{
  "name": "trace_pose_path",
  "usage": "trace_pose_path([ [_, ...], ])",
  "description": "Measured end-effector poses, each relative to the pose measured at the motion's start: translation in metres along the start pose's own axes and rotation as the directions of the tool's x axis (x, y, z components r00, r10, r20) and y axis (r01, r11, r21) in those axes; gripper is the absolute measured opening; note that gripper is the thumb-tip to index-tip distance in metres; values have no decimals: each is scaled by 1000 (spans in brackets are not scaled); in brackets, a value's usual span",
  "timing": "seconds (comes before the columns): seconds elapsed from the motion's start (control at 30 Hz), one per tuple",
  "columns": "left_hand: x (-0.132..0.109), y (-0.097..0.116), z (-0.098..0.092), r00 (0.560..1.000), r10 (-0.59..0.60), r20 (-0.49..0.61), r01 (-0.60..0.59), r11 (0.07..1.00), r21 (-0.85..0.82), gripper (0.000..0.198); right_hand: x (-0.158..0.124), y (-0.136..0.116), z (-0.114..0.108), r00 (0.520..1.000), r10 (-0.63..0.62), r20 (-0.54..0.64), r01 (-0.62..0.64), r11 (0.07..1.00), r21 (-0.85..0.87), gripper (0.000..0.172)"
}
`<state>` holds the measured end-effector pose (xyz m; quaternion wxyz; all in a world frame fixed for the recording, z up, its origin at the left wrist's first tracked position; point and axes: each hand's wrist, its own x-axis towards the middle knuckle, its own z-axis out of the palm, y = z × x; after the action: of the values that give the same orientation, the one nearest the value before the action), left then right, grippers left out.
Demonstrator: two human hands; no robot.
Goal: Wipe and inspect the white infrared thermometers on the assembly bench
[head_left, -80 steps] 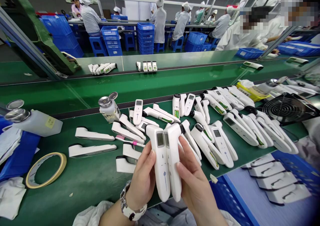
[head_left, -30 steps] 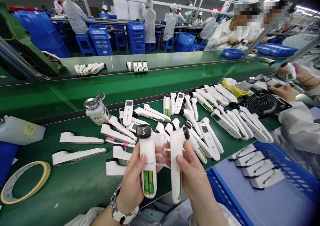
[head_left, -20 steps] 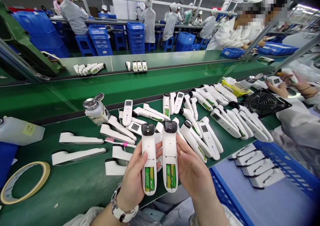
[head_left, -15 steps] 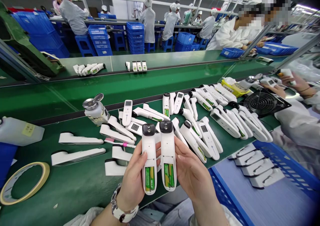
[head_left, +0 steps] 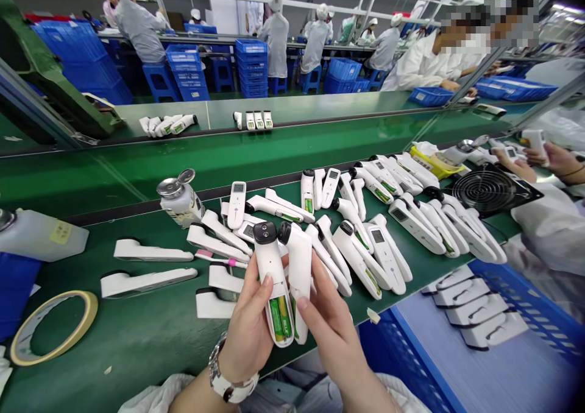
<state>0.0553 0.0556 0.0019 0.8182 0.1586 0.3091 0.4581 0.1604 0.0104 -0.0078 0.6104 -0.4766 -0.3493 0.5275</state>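
My left hand [head_left: 249, 321] is closed around a white infrared thermometer [head_left: 270, 264], its black sensor end up and its battery bay uncovered, with green batteries inside. Beside it, my right hand [head_left: 331, 321] grips a second white thermometer [head_left: 299, 261], turned sideways so that its battery bay is mostly hidden. The two thermometers are held close together above the table's front edge. Behind them lie many more thermometers, among them one with its screen up [head_left: 386, 257]. Two others [head_left: 148, 279] lie on their sides at the left, near a pink-and-white brush [head_left: 228, 262].
A tape roll [head_left: 55, 328], a pump bottle [head_left: 180, 200] and a larger bottle [head_left: 50, 236] stand at the left. At the lower right is a blue crate [head_left: 411, 364] with thermometers. A black fan [head_left: 489, 187] and a co-worker's hands [head_left: 525, 163] are farther right; a green conveyor [head_left: 256, 148] runs behind.
The right thermometer has turned from battery side facing me to sideways, with my right thumb now across it. The left one is tilted slightly. The whole view has shifted a little.
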Motion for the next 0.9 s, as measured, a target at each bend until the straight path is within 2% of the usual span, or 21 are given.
trace_pose_path([
  [0.17, 0, 0, 1, 999, 3, 41, -2, 1000, -15, 54, -1, -2, -1, 997, -19, 69, 32, 981, -193, 57],
  [0.27, -1, 0, 1, 1000, 3, 26, -3, 1000, 6, 58, -1, -1, -3, 994, -35, 102, 69, 931, -359, 60],
  [0.43, -1, 1, 0, 999, 8, -31, -7, 999, 39, 72, -3, 9, -4, 994, -71, 83, 103, 862, -497, 64],
  [0.57, 1, 0, -3, 997, 83, -7, -82, 991, 108, 68, -4, 13, -5, 985, -101, 139, 166, 772, -613, 66],
  [0.73, 2, -9, -15, 976, 217, -30, -203, 948, 243, 54, 0, 13, -10, 971, -199, 132, 238, 748, -619, 59],
  [0.9, 1, -9, -19, 962, 272, -2, -252, 892, 376, 62, -1, 17, -14, 978, -208, -21, 162, 818, -552, 64],
])
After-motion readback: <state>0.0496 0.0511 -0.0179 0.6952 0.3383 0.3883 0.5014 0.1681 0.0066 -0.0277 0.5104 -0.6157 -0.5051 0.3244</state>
